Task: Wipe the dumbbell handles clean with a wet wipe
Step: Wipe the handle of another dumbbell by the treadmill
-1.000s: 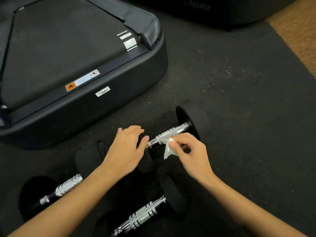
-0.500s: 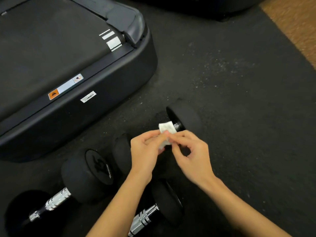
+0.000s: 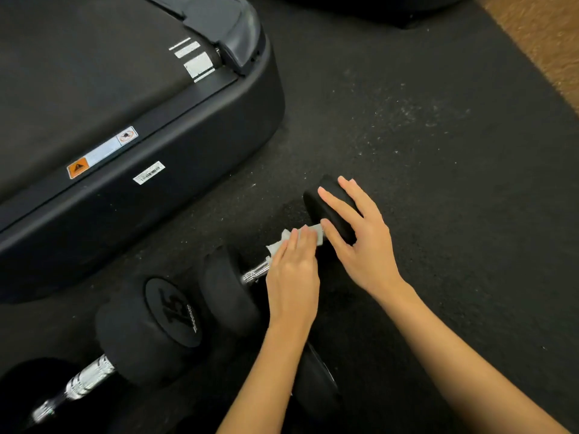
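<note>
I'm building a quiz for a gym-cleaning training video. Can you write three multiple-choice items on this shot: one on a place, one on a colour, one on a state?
1. Where is the wet wipe?
A. On the treadmill
B. On the handle of the far dumbbell, under the left hand
C. On the bare floor mat

2. What colour is the triangle warning sticker on the treadmill?
A. Orange
B. Green
C. Blue

3. What is the right hand doing?
A. Pinching the wipe
B. Lifting a dumbbell off the floor
C. Resting with straight fingers on the far dumbbell's black end weight

Answers:
1. B: the white wipe shows from under the left hand on the chrome handle.
2. A: the sticker is orange beside a white label.
3. C: the fingers lie flat on the end weight, which sits on the floor mat.
</note>
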`<state>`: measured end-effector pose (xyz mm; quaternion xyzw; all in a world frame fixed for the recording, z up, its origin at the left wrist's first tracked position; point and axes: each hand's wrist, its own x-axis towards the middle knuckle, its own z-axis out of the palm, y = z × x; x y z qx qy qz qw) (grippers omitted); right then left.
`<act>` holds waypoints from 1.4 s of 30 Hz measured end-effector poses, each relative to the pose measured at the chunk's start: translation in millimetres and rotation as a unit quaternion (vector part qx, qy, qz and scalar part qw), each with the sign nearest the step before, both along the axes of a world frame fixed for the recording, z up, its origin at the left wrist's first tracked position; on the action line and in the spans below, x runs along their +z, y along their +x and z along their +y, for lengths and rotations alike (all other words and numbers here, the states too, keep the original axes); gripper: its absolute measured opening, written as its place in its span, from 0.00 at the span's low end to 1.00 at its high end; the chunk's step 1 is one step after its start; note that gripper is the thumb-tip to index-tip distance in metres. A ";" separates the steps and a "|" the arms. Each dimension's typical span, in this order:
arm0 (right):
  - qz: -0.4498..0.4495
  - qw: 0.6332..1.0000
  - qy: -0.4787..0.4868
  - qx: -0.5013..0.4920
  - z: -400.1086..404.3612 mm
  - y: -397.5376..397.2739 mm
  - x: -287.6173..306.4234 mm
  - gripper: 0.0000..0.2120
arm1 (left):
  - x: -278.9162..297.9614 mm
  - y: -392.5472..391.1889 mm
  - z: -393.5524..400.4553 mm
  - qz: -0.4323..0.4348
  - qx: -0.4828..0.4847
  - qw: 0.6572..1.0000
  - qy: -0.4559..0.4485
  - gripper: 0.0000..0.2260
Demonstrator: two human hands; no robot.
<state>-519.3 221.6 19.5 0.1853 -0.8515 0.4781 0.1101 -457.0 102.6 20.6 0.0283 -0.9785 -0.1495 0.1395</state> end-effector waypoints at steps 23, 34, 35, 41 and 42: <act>-0.025 0.999 -0.047 0.004 0.7 -1.6 3.7 0.21 | -14.7 -3.8 2.4 -0.015 -0.036 0.992 -0.119 0.30; -0.060 0.995 -0.083 0.006 2.2 -5.9 10.9 0.16 | -15.8 -9.0 24.2 -0.065 0.022 0.987 -0.144 0.26; -0.062 0.994 -0.085 0.008 2.9 -6.7 11.7 0.16 | -16.9 -7.8 24.4 -0.064 0.019 0.987 -0.143 0.26; -0.078 0.993 -0.088 0.025 4.3 -8.4 15.5 0.15 | -4.4 -23.2 17.7 -0.077 0.056 0.989 -0.111 0.24; -0.081 0.993 -0.085 0.026 4.5 -8.6 16.0 0.15 | -6.5 -21.3 18.9 -0.074 0.058 0.989 -0.114 0.25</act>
